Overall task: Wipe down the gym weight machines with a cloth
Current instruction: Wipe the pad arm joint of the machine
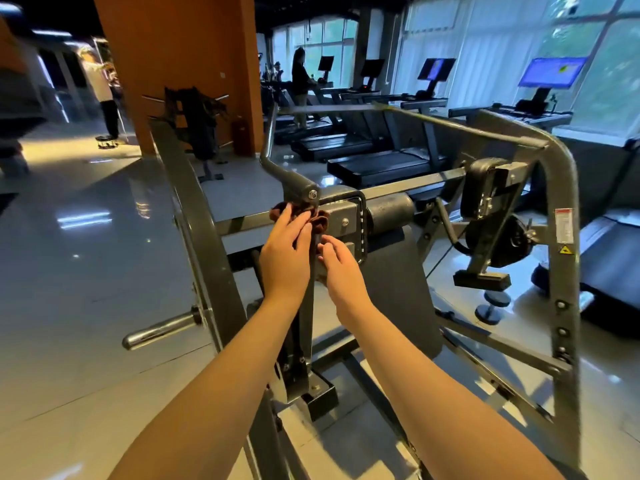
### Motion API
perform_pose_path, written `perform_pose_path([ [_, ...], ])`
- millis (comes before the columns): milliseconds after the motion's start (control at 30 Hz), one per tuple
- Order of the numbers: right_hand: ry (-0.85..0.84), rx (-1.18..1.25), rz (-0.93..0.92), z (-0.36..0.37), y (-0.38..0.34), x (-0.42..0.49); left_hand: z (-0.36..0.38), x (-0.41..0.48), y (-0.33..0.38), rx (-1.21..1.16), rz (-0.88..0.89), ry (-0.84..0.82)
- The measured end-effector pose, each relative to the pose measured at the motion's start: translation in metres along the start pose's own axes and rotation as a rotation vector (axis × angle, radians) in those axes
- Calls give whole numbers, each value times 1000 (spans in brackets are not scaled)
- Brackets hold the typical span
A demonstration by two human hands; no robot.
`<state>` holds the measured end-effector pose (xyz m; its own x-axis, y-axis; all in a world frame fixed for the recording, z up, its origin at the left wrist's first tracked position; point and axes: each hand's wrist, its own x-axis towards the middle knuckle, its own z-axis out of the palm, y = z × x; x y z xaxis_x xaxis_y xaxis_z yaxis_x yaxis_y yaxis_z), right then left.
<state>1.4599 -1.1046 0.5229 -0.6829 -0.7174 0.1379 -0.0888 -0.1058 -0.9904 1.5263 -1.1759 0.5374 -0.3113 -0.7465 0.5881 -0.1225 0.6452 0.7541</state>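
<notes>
My left grip [285,258] is clamped on the brown cloth [320,218], which is bunched round the upright post [306,327] of the weight machine [561,202], just under the handle pivot [312,194]. My right grip [337,263] sits just beside it, slightly lower, fingers curled against the post. Whether it clamps anything I cannot tell.

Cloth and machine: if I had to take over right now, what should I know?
Left hand: holds the brown cloth bunched round the upright post of the weight machine, just under the handle.
Right hand: fingers curled at the post just below the cloth; what they hold is unclear.
Done: cannot tell which parts are already wiped.
Left: probably lower down the post, then the rest of this machine.
</notes>
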Motion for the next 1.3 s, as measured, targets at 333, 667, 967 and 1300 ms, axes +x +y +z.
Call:
perform_pose_path([
  [333,-42,65,45,4,23,0,12,-31,-32,-61,-127,-59],
  [667,-58,21,11,-10,14,6,10,-3,-8,-5,27,18],
  [967,-108,-51,63,-16,37,-13,18,-52,-42,-73,-280,-111],
  [1300,-140,104,63,-29,52,-50,10,-98,-29,-287,-344,-199],
])
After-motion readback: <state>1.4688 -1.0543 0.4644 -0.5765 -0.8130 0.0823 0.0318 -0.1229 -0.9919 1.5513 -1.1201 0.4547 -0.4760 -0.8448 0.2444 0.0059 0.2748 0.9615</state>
